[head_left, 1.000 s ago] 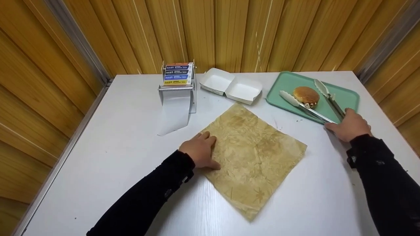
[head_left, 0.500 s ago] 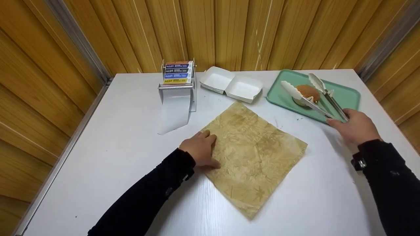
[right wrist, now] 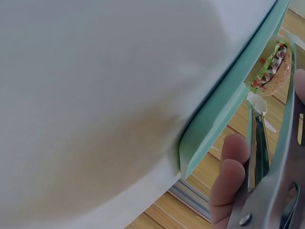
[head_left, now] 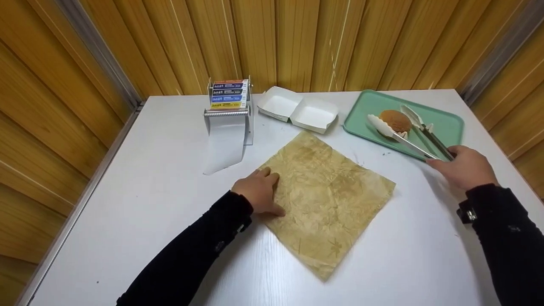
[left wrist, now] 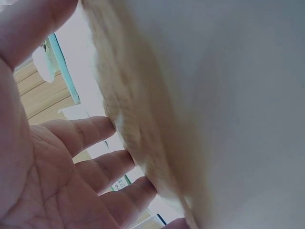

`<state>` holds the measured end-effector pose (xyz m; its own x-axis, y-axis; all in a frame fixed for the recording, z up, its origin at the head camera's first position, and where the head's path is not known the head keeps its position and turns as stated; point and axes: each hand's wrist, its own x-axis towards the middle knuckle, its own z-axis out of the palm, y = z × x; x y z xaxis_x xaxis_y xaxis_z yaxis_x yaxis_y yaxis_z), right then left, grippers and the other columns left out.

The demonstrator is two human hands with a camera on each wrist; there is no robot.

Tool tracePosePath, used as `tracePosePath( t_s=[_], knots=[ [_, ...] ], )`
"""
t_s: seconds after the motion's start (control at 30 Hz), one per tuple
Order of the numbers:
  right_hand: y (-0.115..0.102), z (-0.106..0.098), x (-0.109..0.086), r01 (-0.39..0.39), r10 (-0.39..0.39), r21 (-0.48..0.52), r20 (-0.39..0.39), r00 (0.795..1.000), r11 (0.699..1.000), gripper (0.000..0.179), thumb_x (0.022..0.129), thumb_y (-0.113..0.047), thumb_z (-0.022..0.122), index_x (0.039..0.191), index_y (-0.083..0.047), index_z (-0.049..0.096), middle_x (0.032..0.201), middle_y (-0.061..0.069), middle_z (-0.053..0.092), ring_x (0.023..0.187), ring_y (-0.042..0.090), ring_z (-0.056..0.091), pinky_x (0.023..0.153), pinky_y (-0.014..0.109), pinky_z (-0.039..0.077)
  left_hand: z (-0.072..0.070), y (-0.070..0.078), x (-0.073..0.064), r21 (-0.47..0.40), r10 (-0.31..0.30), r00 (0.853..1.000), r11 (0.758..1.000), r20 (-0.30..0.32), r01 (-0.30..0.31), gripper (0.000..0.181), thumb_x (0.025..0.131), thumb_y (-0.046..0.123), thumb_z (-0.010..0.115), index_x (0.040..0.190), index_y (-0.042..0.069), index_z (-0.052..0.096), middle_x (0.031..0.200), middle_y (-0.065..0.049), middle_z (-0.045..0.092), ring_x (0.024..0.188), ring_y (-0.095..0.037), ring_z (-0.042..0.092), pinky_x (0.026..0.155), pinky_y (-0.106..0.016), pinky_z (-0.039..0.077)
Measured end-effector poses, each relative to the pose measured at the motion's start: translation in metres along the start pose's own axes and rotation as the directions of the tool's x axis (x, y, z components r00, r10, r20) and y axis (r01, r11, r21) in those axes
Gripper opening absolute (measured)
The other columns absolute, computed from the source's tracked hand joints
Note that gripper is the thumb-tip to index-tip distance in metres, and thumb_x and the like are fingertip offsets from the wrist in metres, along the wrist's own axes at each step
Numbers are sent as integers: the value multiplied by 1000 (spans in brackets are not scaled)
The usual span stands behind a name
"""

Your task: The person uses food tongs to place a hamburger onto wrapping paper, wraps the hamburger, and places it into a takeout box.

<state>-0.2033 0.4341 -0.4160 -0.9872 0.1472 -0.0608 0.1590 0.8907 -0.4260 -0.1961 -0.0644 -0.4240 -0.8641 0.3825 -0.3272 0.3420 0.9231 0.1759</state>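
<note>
My left hand [head_left: 260, 191] rests on the left edge of a square of crinkled brown paper [head_left: 331, 199], fingers extended. In the left wrist view, its fingertips meet the edge of the paper. The right hand [head_left: 467, 168] grips metal tongs [head_left: 410, 144] with white scalloped tips, their arms spread apart. A burger [head_left: 395, 121] with a round brown bun shows between those tips, over the green tray [head_left: 446, 123]. Side-on in the right wrist view, the burger [right wrist: 274, 69] displays green and red filling and a sesame bun.
An open white cardboard box [head_left: 314, 114] stands behind the paper, left of the tray. Further left is a metal dispenser [head_left: 227, 112] with coloured labels and a hanging white strip [head_left: 225, 146]. Wood-panelled walls [head_left: 293, 46] border the white table [head_left: 161, 170].
The tongs' tips rose and then lowered around the burger, now somewhat nearer each other. My right hand has shifted slightly right and back. The left hand and paper have barely moved.
</note>
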Motion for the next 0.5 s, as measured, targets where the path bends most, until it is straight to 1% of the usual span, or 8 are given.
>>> tracePosePath(
  t_s=[0.07,0.13,0.33,0.5],
  knots=[
    [0,0,0,-8,8,-3,8,1000,1000,89,100,-58,60,142,20,46,131,44,56,104,48,55,79,47,45,0,0,1,-4,0,1000,1000,-2,0,105,80,66,83,162,16,40,172,-12,32,159,-32,31,115,-56,47],
    [0,1,-1,-12,12,-9,7,1000,1000,87,101,-56,60,141,19,47,130,43,58,102,47,55,76,43,44,1,-1,2,-5,1,1000,1000,-5,-1,105,79,66,83,162,16,41,172,-12,32,159,-32,31,115,-57,48],
    [1,3,0,-12,12,-6,-24,1000,1000,77,102,-51,61,138,16,52,124,40,62,95,44,56,71,38,42,1,-1,3,-5,4,1000,1000,-12,-5,105,79,66,83,161,16,42,171,-12,34,158,-31,33,113,-56,49],
    [2,4,-2,-14,15,26,-61,998,1000,72,101,-47,63,137,15,54,121,39,64,95,44,59,69,36,42,0,-1,2,-4,-2,1000,1000,-12,2,105,80,66,83,162,16,41,171,-11,34,159,-31,32,114,-56,49]
  ],
)
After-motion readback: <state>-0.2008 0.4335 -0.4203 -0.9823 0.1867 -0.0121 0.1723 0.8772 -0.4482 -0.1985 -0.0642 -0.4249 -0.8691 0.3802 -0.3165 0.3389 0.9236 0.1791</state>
